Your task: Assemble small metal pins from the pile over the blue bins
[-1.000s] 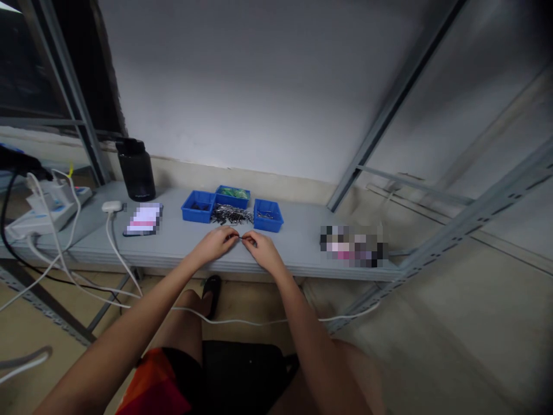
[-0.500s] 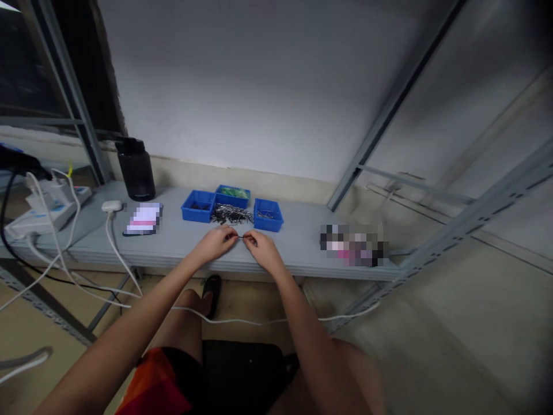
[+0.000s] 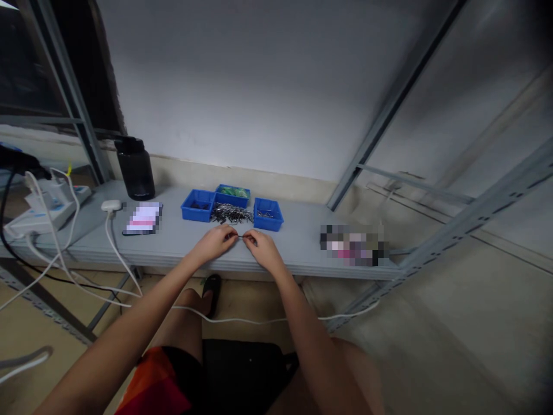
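Note:
Between my two hands is a thin dark piece (image 3: 241,236), pinched at its left end by my left hand (image 3: 219,241) and at its right end by my right hand (image 3: 259,245). Just behind the fingers lies a pile of thin metal and black pieces (image 3: 232,213). A blue bin with dark parts (image 3: 196,216) stands left of the pile, another blue bin holding green material (image 3: 240,202) is behind it, and a third blue bin with a few shiny thin pieces (image 3: 268,223) is on the right.
On the grey shelf (image 3: 298,253) are a black bottle (image 3: 136,170), a phone (image 3: 144,219), a white charger (image 3: 112,205) and a power strip (image 3: 52,219) with cables at the left. A blurred item (image 3: 354,246) lies at the right, near metal uprights.

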Motion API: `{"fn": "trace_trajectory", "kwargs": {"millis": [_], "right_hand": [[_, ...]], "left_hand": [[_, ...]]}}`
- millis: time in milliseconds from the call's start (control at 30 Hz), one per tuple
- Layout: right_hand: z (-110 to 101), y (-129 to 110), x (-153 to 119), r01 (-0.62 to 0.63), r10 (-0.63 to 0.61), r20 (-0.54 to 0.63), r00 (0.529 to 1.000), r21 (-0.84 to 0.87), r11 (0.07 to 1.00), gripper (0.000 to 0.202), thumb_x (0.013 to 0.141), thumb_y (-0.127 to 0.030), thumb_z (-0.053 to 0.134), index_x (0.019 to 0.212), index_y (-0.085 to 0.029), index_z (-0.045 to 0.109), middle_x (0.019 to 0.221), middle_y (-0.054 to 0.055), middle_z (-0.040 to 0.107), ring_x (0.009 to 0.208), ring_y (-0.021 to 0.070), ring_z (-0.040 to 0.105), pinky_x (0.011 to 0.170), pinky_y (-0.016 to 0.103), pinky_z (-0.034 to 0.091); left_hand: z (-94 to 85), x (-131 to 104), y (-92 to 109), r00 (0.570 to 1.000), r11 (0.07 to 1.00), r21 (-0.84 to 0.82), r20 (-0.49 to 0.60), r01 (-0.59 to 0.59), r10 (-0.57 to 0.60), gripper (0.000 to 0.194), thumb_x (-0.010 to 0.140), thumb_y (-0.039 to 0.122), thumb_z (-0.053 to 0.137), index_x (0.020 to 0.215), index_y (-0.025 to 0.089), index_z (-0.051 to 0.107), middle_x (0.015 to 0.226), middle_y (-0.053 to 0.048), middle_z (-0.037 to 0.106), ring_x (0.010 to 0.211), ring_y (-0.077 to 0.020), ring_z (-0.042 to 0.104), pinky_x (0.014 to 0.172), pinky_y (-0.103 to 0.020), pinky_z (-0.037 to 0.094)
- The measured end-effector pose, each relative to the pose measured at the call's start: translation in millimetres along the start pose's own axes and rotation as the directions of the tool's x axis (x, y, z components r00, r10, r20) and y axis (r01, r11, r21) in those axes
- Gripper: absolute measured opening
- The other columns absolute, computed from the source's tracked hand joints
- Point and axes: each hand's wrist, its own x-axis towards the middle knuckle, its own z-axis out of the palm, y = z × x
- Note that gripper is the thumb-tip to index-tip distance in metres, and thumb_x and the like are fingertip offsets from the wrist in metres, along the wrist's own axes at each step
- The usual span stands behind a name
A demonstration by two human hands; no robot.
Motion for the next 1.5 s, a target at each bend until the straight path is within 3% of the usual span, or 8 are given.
{"fn": "trace_trajectory", "kwargs": {"millis": [600,1167,1300,1400,1500], "right_hand": [[-1.0,-1.6,-0.9,0.014,-0.014,-0.009,1.0,0.054,0.998,0.013,0.088,-0.023,0.049,0.089,-0.02,0.062,0.085,0.004,0.068,0.079,0.0169,0.061,0.073,0.027,0.043],[-2.8,-1.9,0.0,-0.012,0.013,-0.006,1.0,0.11,0.994,0.015,0.087,-0.025,0.051,0.092,-0.02,0.063,0.087,0.004,0.069,0.079,0.0167,0.062,0.074,0.027,0.044],[-1.9,-1.3,1.1,-0.079,0.085,-0.036,0.996,0.154,0.985,0.02,0.084,-0.024,0.054,0.101,-0.018,0.063,0.082,0.004,0.069,0.075,0.0161,0.062,0.073,0.028,0.046],[-1.1,-0.8,1.0,-0.078,0.084,-0.037,0.996,0.136,0.988,0.019,0.084,-0.022,0.053,0.099,-0.018,0.064,0.083,0.004,0.069,0.074,0.0159,0.062,0.072,0.028,0.046],[-0.4,-0.2,0.8,-0.063,0.069,-0.044,0.997,0.117,0.991,0.019,0.084,-0.023,0.052,0.098,-0.019,0.064,0.083,0.004,0.069,0.075,0.0158,0.063,0.073,0.028,0.047]], "left_hand": [[0.1,-0.5,2.1,0.997,0.998,0.058,0.065,0.03,-0.034,0.02,0.084,0.023,0.049,0.087,0.015,0.067,0.082,-0.007,0.065,0.077,-0.0188,0.058,0.071,-0.028,0.044],[2.5,-0.1,-1.9,0.999,0.998,0.043,0.01,0.05,-0.05,0.018,0.083,0.022,0.051,0.089,0.015,0.066,0.085,-0.007,0.067,0.079,-0.0191,0.06,0.073,-0.029,0.046],[-15.2,9.5,-10.3,0.99,0.983,0.137,-0.096,0.118,-0.106,0.018,0.084,0.022,0.051,0.091,0.015,0.066,0.09,-0.007,0.068,0.085,-0.0201,0.061,0.078,-0.029,0.046],[-44.0,22.0,-26.3,0.915,0.877,0.337,-0.33,0.342,-0.23,0.022,0.087,0.027,0.048,0.093,0.015,0.066,0.093,-0.011,0.067,0.09,-0.0246,0.059,0.08,-0.034,0.045],[-66.7,31.1,-40.0,0.907,0.766,0.502,-0.331,0.403,-0.26,0.027,0.086,0.031,0.052,0.098,0.011,0.065,0.098,-0.016,0.064,0.097,-0.0312,0.055,0.084,-0.041,0.044]]}}
